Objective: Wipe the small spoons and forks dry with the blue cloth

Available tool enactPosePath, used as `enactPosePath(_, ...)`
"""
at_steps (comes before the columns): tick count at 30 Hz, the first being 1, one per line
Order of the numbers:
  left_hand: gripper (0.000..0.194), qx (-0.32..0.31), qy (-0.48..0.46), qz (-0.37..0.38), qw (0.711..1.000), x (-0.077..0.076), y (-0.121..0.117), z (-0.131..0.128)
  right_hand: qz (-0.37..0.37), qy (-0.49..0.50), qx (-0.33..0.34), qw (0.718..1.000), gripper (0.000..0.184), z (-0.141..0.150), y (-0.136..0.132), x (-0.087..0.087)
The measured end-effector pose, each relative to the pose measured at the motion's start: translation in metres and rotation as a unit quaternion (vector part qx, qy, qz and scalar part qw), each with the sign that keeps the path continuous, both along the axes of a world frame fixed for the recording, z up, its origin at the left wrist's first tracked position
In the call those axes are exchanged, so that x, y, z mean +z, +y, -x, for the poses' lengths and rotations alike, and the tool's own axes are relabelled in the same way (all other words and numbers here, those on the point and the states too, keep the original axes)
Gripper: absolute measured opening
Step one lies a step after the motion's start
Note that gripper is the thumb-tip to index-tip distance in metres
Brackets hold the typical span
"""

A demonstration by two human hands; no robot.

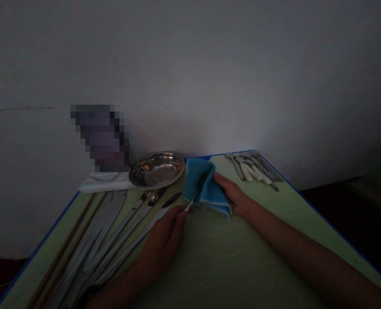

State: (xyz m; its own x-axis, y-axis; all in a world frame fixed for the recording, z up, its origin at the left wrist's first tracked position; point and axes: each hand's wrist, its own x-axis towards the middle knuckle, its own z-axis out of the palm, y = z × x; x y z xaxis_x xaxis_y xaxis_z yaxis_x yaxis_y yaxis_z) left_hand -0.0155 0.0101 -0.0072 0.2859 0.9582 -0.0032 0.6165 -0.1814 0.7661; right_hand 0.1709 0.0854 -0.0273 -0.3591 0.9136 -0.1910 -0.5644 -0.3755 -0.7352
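My left hand is closed on the slim, shiny handle of a metal utensil. The far end of that utensil goes into a fold of a blue cloth, so its kind is hidden. My right hand grips the cloth from its right side, fingers partly behind it. Just left of the cloth sits a shallow stainless steel bowl. Beside my left hand lies a table knife, with several long metal utensils further left.
Two long wooden sticks lie along the table's left side. Several spoons and other cutlery are grouped at the far right corner. A blurred-out upright object stands by the wall, behind a folded white cloth. The green table has blue edging.
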Motion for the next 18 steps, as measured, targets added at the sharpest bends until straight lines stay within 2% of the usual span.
enactPosePath(7, 0.035, 0.005, 0.001, 0.006, 1.000, -0.0010, 0.0004, 0.0005, 0.009, 0.023, -0.045, 0.999, 0.023, -0.0003, 0.0029, -0.0006)
enactPosePath(12, 0.036, 0.007, -0.004, 0.007, 1.000, 0.0004, 0.0000, 0.0001, 0.098, 0.048, -0.005, 0.994, 0.028, -0.0044, 0.0074, 0.0025)
enactPosePath(18, 0.037, 0.017, -0.001, -0.003, 1.000, 0.0004, 0.0000, 0.0009, 0.099, 0.090, 0.054, 0.989, 0.038, -0.0071, 0.0064, 0.0046)
